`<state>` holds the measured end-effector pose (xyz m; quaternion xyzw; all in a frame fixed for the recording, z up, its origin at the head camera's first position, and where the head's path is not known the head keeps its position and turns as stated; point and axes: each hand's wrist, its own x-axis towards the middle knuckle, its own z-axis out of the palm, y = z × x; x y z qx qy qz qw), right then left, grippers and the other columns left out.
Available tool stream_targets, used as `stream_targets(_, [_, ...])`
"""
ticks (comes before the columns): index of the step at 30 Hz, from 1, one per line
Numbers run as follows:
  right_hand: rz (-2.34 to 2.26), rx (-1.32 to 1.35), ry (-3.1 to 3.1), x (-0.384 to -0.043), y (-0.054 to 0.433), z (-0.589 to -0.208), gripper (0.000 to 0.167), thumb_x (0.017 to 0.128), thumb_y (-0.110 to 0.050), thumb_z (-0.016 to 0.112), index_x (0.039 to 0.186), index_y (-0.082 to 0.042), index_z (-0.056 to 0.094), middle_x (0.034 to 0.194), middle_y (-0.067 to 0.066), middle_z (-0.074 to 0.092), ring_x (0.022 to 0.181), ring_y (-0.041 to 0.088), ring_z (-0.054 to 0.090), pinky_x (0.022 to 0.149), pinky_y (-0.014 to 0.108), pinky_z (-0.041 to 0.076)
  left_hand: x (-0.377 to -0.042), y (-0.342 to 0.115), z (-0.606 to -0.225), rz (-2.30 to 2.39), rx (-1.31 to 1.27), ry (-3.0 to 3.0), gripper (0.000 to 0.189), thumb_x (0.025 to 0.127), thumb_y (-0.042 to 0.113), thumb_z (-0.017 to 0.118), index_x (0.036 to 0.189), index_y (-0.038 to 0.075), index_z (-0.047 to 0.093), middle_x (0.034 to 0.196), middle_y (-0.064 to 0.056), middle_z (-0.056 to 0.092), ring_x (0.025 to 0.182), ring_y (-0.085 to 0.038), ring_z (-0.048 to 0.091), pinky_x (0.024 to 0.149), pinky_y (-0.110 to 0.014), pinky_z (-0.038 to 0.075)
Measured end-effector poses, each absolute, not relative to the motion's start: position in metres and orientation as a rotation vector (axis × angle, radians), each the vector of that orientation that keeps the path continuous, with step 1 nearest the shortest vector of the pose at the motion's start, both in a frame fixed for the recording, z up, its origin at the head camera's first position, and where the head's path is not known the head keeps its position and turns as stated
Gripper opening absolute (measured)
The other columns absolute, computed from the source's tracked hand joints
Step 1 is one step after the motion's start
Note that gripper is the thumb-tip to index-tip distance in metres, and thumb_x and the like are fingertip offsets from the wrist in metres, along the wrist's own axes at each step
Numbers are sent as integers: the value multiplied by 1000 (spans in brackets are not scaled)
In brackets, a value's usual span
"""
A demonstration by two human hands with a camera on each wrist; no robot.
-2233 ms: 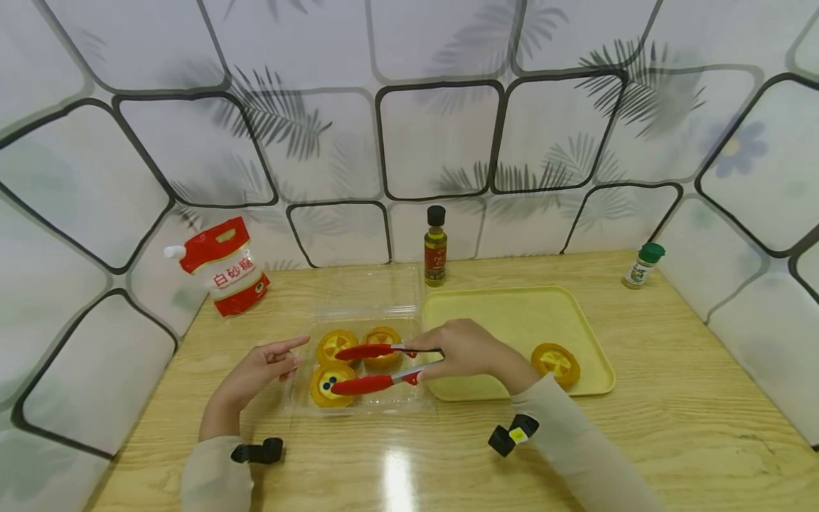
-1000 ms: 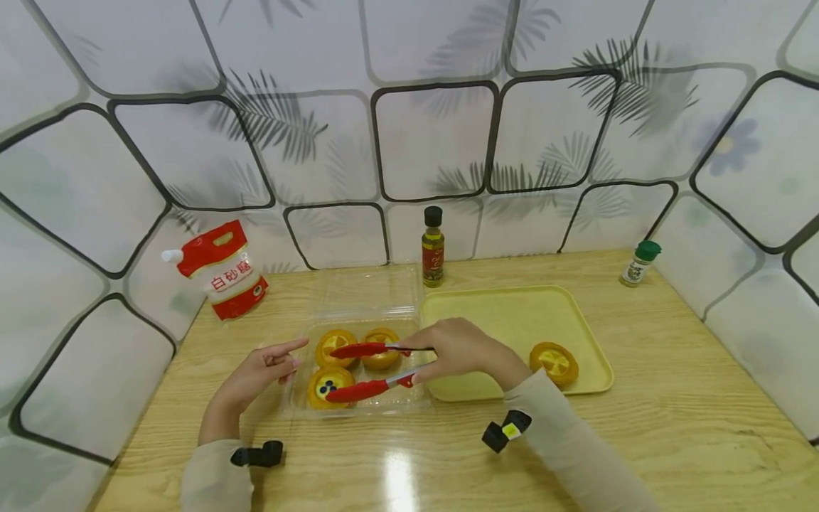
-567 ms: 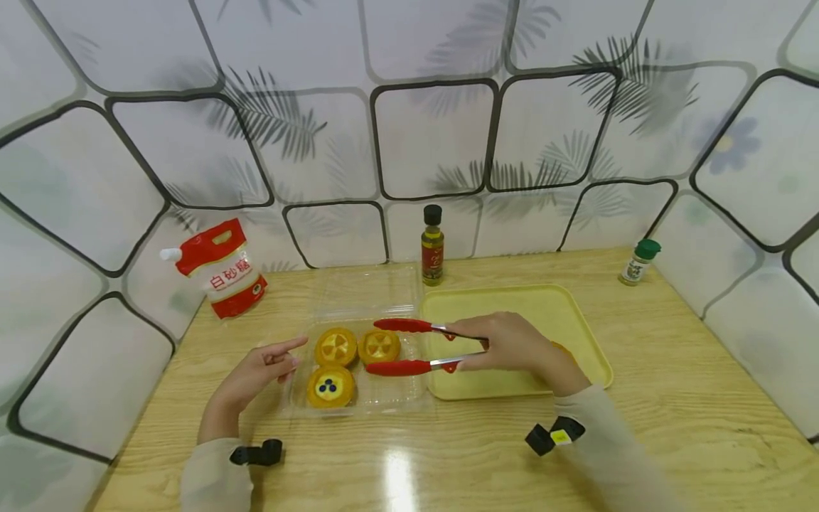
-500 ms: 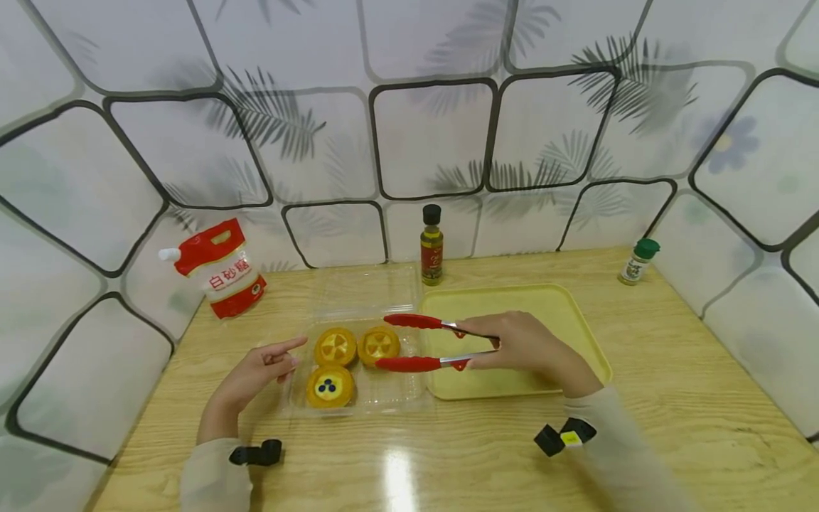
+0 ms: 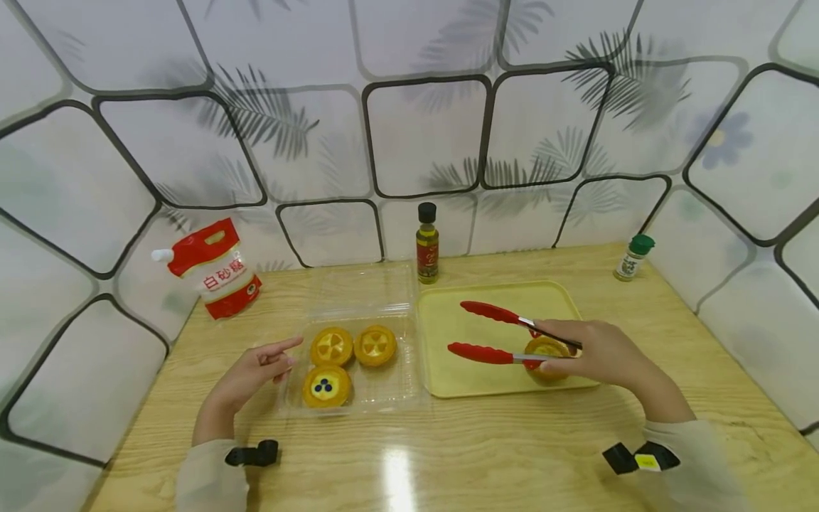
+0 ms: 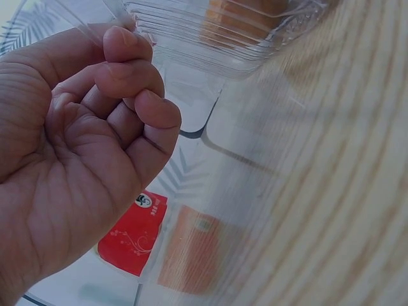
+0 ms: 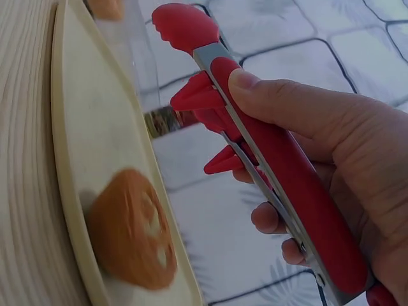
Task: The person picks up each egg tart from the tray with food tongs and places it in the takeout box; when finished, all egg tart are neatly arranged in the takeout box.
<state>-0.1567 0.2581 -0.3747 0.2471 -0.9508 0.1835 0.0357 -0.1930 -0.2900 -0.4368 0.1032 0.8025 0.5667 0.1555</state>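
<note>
Red tongs (image 5: 489, 354) in R hand (image 5: 604, 352), abv tray (image 5: 448, 378), L hand (image 5: 252, 370) at box (image 5: 392, 387)

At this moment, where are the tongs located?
In the head view, the tongs are right of centre, in the right hand, above the tray and its tart.

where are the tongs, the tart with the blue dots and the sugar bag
tongs (image 7: 292, 178): right wrist view, on the red handle
tart with the blue dots (image 5: 327, 387): head view, on the middle of its top
sugar bag (image 5: 216, 272): head view, on the middle of its front
</note>
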Motion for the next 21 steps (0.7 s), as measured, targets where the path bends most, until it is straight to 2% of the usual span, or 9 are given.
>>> stream_targets(3, [518, 718, -2899, -149, 274, -375, 66, 75, -46, 76, 129, -11, 60, 117, 10, 65, 79, 16, 61, 66, 35, 46, -193, -290, -436, 1629, 282, 2291, 48, 97, 12, 53, 141, -5, 40, 67, 1, 49, 64, -12, 48, 67, -28, 41])
stream_targets(6, [494, 679, -2890, -142, 287, -376, 67, 74, -44, 77, 128, -9, 61, 116, 13, 65, 76, 11, 58, 62, 31, 44, -193, -290, -436, 1624, 273, 2293, 49, 97, 12, 53, 141, -4, 40, 68, 0, 49, 65, -12, 48, 67, -29, 41])
stream_targets(11, [482, 610, -2907, -134, 304, -382, 66, 73, -43, 78, 127, -8, 61, 95, 3, 66, 59, 0, 37, 52, 23, 30, -192, -290, -435, 1616, 267, 2304, 48, 97, 12, 53, 141, -4, 40, 68, -1, 49, 65, -13, 48, 66, -29, 40])
stream_targets(13, [480, 595, -2913, -131, 311, -384, 66, 73, -43, 78, 127, -8, 62, 83, -4, 60, 56, -1, 33, 50, 22, 28, -192, -290, -435, 1617, 269, 2304, 48, 97, 11, 53, 141, -4, 40, 68, -1, 49, 65, -13, 48, 67, -29, 41])
stream_targets(17, [487, 556, -2944, -124, 323, -388, 66, 74, -43, 78, 128, -9, 60, 69, -12, 46, 52, -1, 28, 47, 22, 25, -192, -289, -434, 1613, 273, 2303, 49, 97, 13, 54, 141, -5, 40, 68, 0, 49, 66, -13, 48, 68, -29, 41])
stream_targets(21, [494, 530, -2957, -119, 333, -393, 67, 73, -42, 78, 130, -10, 59, 70, -14, 45, 51, -1, 28, 47, 21, 26, -192, -290, -435, 1610, 271, 2306, 50, 97, 14, 55, 141, -4, 40, 68, 0, 49, 66, -13, 48, 68, -29, 41])
